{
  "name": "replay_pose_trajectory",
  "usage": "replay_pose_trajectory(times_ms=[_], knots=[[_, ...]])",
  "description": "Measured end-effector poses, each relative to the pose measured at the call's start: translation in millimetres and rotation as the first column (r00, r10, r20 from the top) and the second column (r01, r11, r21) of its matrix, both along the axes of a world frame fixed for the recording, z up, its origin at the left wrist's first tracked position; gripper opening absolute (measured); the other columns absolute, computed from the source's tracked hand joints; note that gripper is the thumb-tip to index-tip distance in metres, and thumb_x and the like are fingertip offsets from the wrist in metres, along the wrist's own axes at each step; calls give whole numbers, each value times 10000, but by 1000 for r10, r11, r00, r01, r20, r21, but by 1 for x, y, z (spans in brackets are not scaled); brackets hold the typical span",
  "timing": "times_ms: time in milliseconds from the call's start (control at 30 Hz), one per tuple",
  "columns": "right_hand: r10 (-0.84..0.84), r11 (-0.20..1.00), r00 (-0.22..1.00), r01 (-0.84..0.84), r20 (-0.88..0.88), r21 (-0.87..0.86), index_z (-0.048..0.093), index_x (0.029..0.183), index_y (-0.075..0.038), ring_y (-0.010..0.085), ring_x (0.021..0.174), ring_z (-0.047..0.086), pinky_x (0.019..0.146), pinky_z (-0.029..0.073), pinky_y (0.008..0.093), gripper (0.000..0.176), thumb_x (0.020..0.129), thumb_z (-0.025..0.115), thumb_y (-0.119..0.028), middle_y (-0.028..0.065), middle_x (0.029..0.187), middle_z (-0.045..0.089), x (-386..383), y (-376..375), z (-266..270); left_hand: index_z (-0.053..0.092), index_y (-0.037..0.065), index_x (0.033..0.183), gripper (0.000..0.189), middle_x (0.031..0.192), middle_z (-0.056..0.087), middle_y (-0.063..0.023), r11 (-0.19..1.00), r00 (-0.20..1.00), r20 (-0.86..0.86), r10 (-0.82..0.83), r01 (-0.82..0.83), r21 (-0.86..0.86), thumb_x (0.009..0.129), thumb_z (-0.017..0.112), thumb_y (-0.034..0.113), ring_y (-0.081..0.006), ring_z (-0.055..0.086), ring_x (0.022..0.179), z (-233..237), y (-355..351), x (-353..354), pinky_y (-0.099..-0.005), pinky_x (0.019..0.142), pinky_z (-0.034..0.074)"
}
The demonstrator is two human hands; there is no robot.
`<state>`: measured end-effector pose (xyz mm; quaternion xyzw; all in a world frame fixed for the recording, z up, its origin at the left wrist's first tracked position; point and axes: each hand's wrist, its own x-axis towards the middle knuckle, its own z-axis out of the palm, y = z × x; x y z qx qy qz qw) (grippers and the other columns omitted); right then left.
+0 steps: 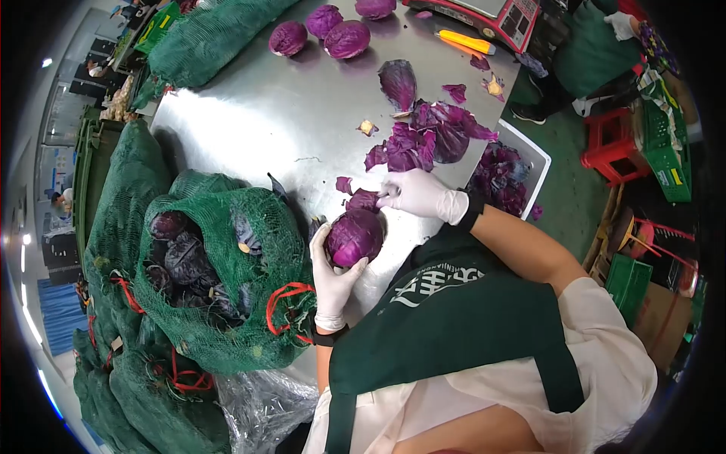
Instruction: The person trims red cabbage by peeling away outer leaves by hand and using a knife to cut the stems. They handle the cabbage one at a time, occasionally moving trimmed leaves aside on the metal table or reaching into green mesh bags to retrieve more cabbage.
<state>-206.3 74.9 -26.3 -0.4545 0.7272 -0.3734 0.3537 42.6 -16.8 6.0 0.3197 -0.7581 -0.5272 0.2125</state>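
Observation:
My left hand [331, 281], in a white glove, grips a red cabbage [353, 236] from below at the near edge of the steel table [265, 121]. My right hand [417, 195], also gloved, pinches a loose outer leaf [363, 200] just above that cabbage. A pile of peeled purple leaves [427, 136] lies on the table beyond my right hand. Three trimmed cabbages [327, 32] sit at the far end of the table.
An open green net sack of cabbages [219, 272] stands left of my left hand, with more green sacks [121, 227] beside and behind it. A white tray of leaf scraps [505, 175] sits off the table's right edge. A scale [491, 15] and a yellow knife [465, 41] lie far right.

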Motion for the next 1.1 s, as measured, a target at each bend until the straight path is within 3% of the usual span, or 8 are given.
replay_pose_trajectory(times_ms=[100,333,500,667,767,900,1033,1100], knots=[[221,975,975,-221,-24,4,653,1104,-89,210,780,675,718,528,328,469,769,799,-383,44,838,681,22,3,37,410,1,1410,888,1393,433,-163,998,1000,13,-22,23,-57,655,868,97,-304,432,1327,-7,-3,0,-401,1144,339],[103,908,929,-234,-357,-347,727,1046,-68,307,786,700,687,559,395,286,845,732,-271,120,898,717,28,6,18,450,-1,1364,814,1376,465,-160,997,1000,-5,2,-3,-83,662,853,86,-279,462,1294,-1,-1,-5,-382,1119,363],[62,914,839,-265,-541,-307,710,956,-103,248,720,698,628,555,387,188,777,695,-158,76,828,708,35,10,29,446,22,1377,849,1350,468,-167,980,997,60,-38,48,-191,660,880,153,-298,455,1305,12,-5,-8,-395,1123,359],[-178,958,939,97,-294,-271,689,809,-47,352,625,663,558,511,398,76,813,670,-120,201,673,621,25,-7,5,435,31,1394,875,1406,459,-170,978,988,14,-156,156,-138,646,878,123,-322,420,1359,10,-11,3,-408,1167,314],[-55,998,967,46,-248,-40,691,928,-3,313,666,683,619,524,366,179,833,687,-154,217,736,653,10,-16,11,412,22,1419,894,1435,440,-176,970,980,3,-197,196,-146,656,867,122,-339,366,1406,9,-11,-1,-408,1199,254],[66,988,998,-65,1,-138,712,1105,-40,236,813,725,756,547,334,396,814,771,-301,126,886,745,19,-14,30,393,23,1439,912,1468,414,-184,969,978,19,-208,208,-134,661,860,114,-335,340,1426,7,-14,0,-413,1201,253],[23,991,976,-51,-217,-126,722,1011,-52,305,706,692,643,539,372,262,832,745,-242,153,824,703,28,-17,4,314,14,1491,950,1473,406,-189,958,995,58,-84,97,-270,721,855,148,-334,385,1397,2,-1,5,-412,1179,300],[-59,916,934,-89,-352,-391,707,894,-64,322,657,668,591,523,387,157,822,736,-201,148,763,668,38,-12,10,250,16,1524,938,1472,414,-160,955,991,59,121,-132,264,810,823,225,-289,458,1339,-2,12,11,-400,1129,378]])
